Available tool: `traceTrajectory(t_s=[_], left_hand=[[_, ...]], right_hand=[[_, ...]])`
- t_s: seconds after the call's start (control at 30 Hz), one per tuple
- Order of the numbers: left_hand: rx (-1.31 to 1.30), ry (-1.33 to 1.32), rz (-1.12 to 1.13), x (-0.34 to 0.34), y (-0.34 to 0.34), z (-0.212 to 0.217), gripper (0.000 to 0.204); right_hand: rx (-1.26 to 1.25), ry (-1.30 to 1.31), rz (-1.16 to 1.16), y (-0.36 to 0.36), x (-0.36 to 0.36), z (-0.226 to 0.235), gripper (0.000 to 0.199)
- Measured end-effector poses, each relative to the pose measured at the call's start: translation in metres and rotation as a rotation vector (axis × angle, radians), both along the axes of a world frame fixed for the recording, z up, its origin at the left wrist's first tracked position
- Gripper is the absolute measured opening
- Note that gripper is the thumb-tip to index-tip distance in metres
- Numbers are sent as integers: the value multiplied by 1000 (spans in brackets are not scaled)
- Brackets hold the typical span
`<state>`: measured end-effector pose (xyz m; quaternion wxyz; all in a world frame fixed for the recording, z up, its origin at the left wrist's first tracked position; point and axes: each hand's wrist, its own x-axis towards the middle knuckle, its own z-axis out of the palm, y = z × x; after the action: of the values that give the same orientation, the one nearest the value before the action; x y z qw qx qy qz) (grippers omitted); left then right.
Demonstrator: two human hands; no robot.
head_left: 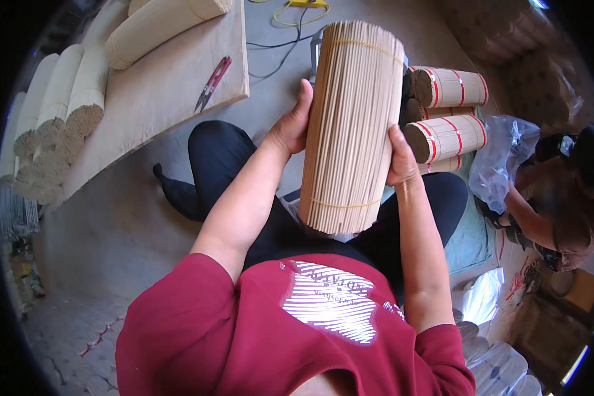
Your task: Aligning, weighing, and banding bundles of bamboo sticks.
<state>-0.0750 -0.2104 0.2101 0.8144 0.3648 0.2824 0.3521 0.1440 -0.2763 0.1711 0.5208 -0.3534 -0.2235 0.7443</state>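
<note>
Upright in front of me, slightly tilted, is a thick bundle of thin wooden sticks (353, 125), bound with a thin yellow band near each end. My left hand (293, 121) is closed on its left side, thumb pointing up along the edge. On the opposite side my right hand (401, 158) grips it lower down, the thumb pressed against the sticks. The fingers of both hands go behind the bundle and are mostly hidden. Both forearms are bare, and the bundle is above my lap.
To the left, a wooden board (158, 99) holds red-handled snips (213, 84) and pale stick bundles (69, 92). Bundles with red straps (452, 87) are stacked to the right. Beside them another person (561, 198) handles a clear plastic bag (505, 155). A yellow power strip (308, 3) and cables lie ahead.
</note>
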Motion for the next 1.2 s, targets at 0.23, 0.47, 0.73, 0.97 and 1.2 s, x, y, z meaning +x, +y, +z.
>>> traceTrajectory(t_s=[0.23, 0.47, 0.73, 0.97, 1.2], left_hand=[[-67, -6, -44, 14, 33, -27, 86], [-71, 64, 28, 19, 61, -47, 85], [-61, -27, -41, 22, 79, -24, 85], [-102, -5, -33, 45, 74, -34, 75], [-225, -38, -111, 61, 77, -72, 67]], right_hand=[[-53, -79, 17, 31, 5, -21, 71], [-20, -174, -17, 63, 3, -40, 87], [-3, -194, -39, 74, 5, -24, 90], [-40, -185, -105, 64, 19, -26, 77], [-154, -190, -103, 57, 33, -32, 71]])
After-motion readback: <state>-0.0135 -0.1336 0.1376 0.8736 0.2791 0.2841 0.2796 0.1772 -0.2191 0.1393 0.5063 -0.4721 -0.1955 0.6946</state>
